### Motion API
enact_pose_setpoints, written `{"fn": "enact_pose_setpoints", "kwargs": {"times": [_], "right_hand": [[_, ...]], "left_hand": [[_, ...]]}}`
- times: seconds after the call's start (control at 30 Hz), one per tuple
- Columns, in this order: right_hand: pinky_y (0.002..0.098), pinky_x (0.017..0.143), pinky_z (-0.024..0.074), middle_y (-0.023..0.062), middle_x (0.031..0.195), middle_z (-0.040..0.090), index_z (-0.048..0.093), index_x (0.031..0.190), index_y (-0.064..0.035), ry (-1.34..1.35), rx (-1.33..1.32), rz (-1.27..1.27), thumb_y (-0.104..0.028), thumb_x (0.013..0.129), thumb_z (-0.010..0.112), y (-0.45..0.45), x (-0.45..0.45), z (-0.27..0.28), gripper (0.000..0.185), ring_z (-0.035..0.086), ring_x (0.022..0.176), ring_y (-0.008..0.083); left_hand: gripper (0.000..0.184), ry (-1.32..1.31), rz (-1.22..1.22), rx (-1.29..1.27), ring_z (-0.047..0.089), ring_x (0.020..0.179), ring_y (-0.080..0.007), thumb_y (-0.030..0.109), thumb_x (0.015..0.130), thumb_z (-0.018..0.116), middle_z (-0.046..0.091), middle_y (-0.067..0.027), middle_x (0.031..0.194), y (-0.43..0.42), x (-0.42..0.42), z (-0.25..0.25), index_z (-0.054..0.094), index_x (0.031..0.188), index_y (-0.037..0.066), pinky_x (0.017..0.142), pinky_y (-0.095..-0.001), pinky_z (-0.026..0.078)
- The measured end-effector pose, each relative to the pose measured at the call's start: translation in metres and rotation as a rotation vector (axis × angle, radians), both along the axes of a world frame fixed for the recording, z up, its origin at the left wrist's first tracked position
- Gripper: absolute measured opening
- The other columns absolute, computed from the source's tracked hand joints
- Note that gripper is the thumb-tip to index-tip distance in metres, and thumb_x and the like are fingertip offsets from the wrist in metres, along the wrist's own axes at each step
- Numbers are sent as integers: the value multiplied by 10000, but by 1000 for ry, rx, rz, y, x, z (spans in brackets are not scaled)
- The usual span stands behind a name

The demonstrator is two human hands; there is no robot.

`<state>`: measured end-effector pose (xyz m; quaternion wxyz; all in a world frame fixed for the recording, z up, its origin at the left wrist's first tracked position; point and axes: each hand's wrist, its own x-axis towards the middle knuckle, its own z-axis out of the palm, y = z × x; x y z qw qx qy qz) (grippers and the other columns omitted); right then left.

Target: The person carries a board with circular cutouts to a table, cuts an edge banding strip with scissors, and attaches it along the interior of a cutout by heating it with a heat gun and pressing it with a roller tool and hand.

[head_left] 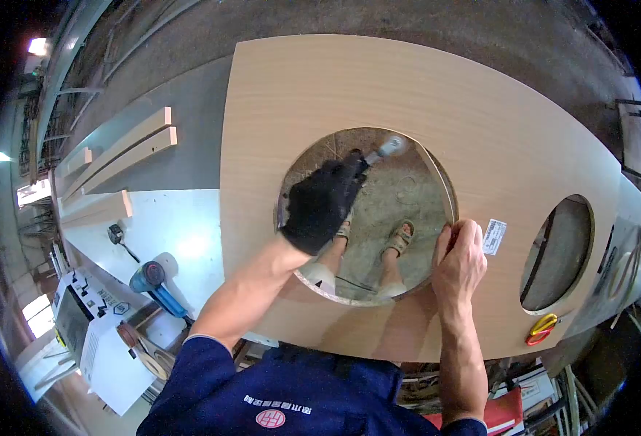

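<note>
A large light wood-grain panel (320,80) lies in front of me, with a big round hole cut through it. My left hand (322,203), in a black glove, is closed around a hand tool with a rounded pale grey head (391,146), held over the hole. Along the hole's right side runs a thin edging strip (439,174). My bare right hand (460,256) pinches at the lower right rim, at the strip's near end; the fingertips partly hide what is between them. A white printed label (494,237) is stuck on the panel just right of that hand.
A second, oval hole (559,254) opens at the panel's right, with red-and-yellow-handled scissors (542,329) near the front edge. To the left are a blue heat gun (157,287), several wood strips (127,156) and a roll of banding (142,349). My sandalled feet (400,238) show below.
</note>
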<state>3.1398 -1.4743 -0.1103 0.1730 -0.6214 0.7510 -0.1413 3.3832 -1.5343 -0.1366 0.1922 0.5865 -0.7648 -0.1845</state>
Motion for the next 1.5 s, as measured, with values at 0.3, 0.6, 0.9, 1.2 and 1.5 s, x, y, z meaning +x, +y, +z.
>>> {"fn": "enact_pose_setpoints", "kwargs": {"times": [0.3, 0.6, 0.9, 1.2, 1.5], "right_hand": [[438, 594, 481, 135, 853, 564, 504, 923, -43, 0, -1, 11, -152, 950, 602, -2, 0, 0, 148, 594, 698, 347], [432, 597, 493, 124, 854, 566, 514, 933, -48, -35, 14, -5, -156, 945, 604, -3, -1, 2, 141, 602, 714, 338], [431, 591, 492, 125, 858, 563, 519, 926, -52, -59, -10, 3, -162, 934, 613, -2, -4, 0, 145, 601, 712, 336], [445, 597, 486, 129, 859, 556, 514, 936, -51, -62, 12, -14, -156, 934, 609, -3, -2, 1, 141, 596, 713, 344], [439, 596, 483, 127, 862, 566, 510, 931, -46, -26, 12, -12, -160, 945, 595, -4, -2, 2, 143, 602, 722, 341]], "left_hand": [[328, -3, 34, 37, 669, 837, -357, 141, 944, 645, 685, -186, 999, 2, -2, -8, 631, 1261, 58, 693, -442, 531], [315, -27, 113, 34, 677, 857, -377, 160, 946, 652, 680, -185, 994, 7, 22, 21, 626, 1243, 58, 719, -453, 552], [341, -55, -16, 104, 689, 806, -335, 159, 938, 648, 680, -160, 972, -4, 0, 25, 612, 1269, 82, 654, -421, 553], [299, -95, 44, 60, 693, 859, -324, 162, 939, 664, 700, -156, 1030, -3, 9, 20, 648, 1227, 82, 697, -413, 564], [380, -283, 32, 47, 679, 868, -339, 175, 935, 644, 665, -164, 955, -4, 29, 29, 595, 1303, 92, 674, -456, 546]]}}
